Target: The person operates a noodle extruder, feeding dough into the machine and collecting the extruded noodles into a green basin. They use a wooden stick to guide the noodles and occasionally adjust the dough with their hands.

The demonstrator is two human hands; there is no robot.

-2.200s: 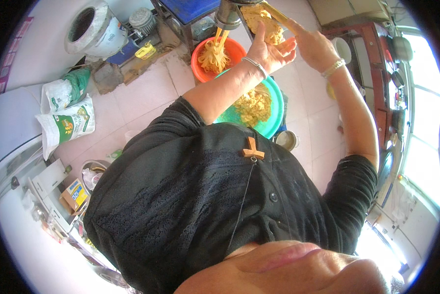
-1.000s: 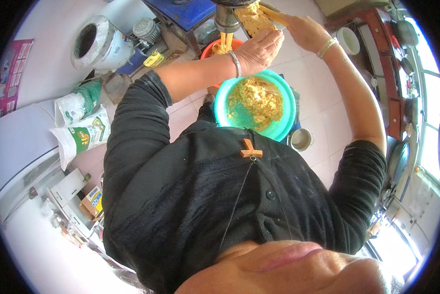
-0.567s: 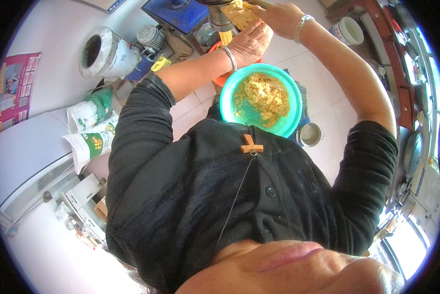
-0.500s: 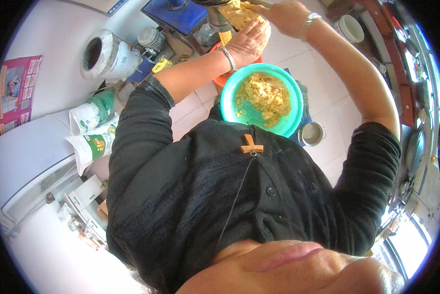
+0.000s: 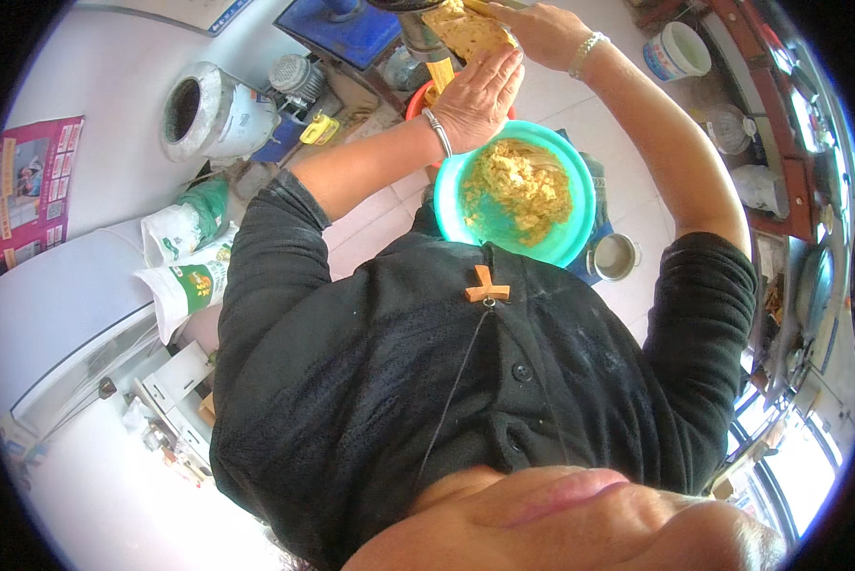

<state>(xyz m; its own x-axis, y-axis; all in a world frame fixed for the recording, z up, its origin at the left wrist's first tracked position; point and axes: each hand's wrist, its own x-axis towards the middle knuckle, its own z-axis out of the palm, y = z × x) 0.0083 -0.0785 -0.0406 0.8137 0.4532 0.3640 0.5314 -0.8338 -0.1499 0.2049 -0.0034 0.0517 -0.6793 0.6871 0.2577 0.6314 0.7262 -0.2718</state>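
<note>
Near the top edge, my left hand (image 5: 483,103) has its fingers stretched out flat and close together. Its fingertips touch or nearly touch the lower edge of a surface covered in yellow dough (image 5: 473,34). My right hand (image 5: 545,35) is at the far right side of that dough, its fingers curled by a thin yellow edge or stick, whose kind I cannot make out. Beside the dough, a metal machine tube (image 5: 422,38) has yellow strips (image 5: 441,72) coming from its end. Below my left hand, a green basin (image 5: 581,205) holds crumbly yellow dough (image 5: 521,186).
A red basin (image 5: 416,103) is partly hidden behind my left hand. At left are a motor (image 5: 297,78), a white drum-shaped vessel (image 5: 220,112) and sacks (image 5: 188,285). A metal pot (image 5: 614,257) stands right of the green basin; a white bucket (image 5: 677,51) is farther off.
My left hand's fingers have straightened and lie flatter, and the hand has shifted slightly down and left. My right hand has moved a little left. The whole view has shifted slightly.
</note>
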